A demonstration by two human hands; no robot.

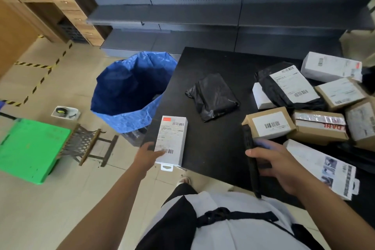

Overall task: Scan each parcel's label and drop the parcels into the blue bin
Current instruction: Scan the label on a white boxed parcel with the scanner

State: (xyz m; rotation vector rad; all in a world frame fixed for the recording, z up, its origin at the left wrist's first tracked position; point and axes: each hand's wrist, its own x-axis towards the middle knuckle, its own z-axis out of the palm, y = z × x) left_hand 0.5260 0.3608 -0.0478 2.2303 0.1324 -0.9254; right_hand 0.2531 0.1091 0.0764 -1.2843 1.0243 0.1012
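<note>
My left hand (149,153) grips a white box parcel (172,140) by its near left edge, label up, over the front left corner of the black table (213,63). A black handheld scanner (251,158) is held in my right hand (278,164), its head pointing away from me toward a brown carton with a barcode label (271,123). The blue bin (132,91), a blue woven sack, stands open on the floor just left of the table. A black plastic-wrapped parcel (214,97) lies alone at the table's middle.
Several more parcels are heaped on the table's right side, including a black bag with a white label (292,87) and a white carton (330,67). A green crate (30,148) and a small wooden stool (89,144) stand on the floor at left. Grey shelving (203,16) runs behind.
</note>
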